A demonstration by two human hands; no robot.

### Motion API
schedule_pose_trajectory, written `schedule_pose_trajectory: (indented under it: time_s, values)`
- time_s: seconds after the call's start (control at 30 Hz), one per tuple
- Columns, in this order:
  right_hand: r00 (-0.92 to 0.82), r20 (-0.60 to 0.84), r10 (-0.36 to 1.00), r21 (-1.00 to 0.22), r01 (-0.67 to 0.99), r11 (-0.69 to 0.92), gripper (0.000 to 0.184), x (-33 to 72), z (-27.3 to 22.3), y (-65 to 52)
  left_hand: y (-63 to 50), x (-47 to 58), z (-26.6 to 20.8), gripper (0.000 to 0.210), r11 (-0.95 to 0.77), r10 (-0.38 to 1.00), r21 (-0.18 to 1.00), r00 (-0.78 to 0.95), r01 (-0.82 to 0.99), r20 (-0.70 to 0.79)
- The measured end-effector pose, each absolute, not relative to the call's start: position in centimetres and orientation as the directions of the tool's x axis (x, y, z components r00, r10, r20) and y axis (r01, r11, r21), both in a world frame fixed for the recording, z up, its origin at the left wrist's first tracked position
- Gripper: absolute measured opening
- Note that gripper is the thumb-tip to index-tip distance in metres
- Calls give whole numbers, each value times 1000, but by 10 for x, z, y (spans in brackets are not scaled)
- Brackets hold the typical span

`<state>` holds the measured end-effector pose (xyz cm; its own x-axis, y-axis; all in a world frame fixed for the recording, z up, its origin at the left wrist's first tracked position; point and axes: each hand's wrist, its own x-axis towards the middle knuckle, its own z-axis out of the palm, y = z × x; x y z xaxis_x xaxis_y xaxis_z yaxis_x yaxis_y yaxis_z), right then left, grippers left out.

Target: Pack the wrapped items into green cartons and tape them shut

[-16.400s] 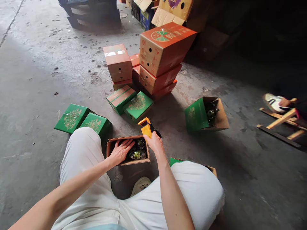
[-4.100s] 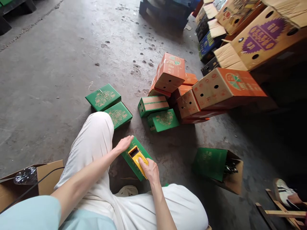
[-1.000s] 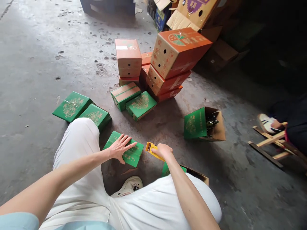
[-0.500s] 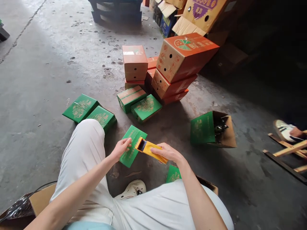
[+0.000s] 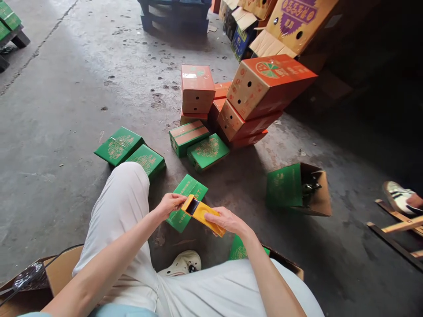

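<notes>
My right hand (image 5: 228, 220) grips a small yellow box (image 5: 207, 218) from its lower right end. The upper left end of the box stands open, and something dark shows inside; its kind I cannot make out. My left hand (image 5: 171, 204) is closed, fingertips pinched at the flap on that open end. Beneath both hands lies a green printed carton (image 5: 180, 220), partly covered by the left hand and the yellow box. More green cardboard (image 5: 238, 249) shows beside my right thigh, partly hidden by my forearm.
Green cartons (image 5: 120, 143) sit beyond my left knee, and others (image 5: 208, 152) stand before stacked orange boxes (image 5: 272, 83). At right are an open green carton (image 5: 284, 185) with dark items inside, a wooden stool frame (image 5: 401, 225) and a person's shoe (image 5: 396, 196). An open box (image 5: 62, 268) stands lower left.
My left hand has moved from the green carton to the open end of the yellow box. The yellow box has shifted slightly left and down. The whole view has turned a little left.
</notes>
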<state>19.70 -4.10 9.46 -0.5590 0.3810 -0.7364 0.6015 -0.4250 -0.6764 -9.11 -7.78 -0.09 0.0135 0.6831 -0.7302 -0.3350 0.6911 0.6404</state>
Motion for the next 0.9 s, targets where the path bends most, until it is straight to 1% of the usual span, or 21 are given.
schedule_pose_trajectory:
  time_s: [0.07,0.1,0.2,0.23,0.3,0.37,0.5,0.67,0.8,0.9]
  values:
    - [-540,-761,361,-649,628,-429,56,215,96,-44,-71,-114,-5,43,635,717,726,-150,-262,-681]
    - [-514,-780,358,-625,661,-415,55,226,96,-45,-68,-124,-8,44,601,744,770,-202,-214,-637]
    - [-396,-830,392,-527,786,-322,56,251,90,-49,-64,-142,-17,43,518,828,854,-221,-53,-516]
    - [-376,-836,400,-511,800,-315,57,254,87,-51,-64,-143,-21,43,497,842,868,-234,-9,-485]
    - [-382,-847,370,-511,779,-365,59,252,79,-53,-64,-142,-26,43,470,852,881,-290,59,-436]
    - [-403,-855,327,-513,754,-410,61,244,73,-53,-64,-140,-29,43,453,854,885,-336,105,-397]
    - [-364,-852,376,-490,808,-328,63,236,67,-51,-58,-140,-31,44,445,865,881,-335,163,-374]
    - [-361,-876,320,-475,763,-439,61,239,66,-51,-51,-135,-45,38,472,855,856,-344,209,-387]
    - [-328,-878,348,-454,802,-388,59,233,60,-49,-49,-123,-60,38,542,831,795,-314,273,-458]
    - [-292,-876,384,-426,842,-330,58,229,50,-46,-46,-116,-62,45,592,805,736,-279,330,-523]
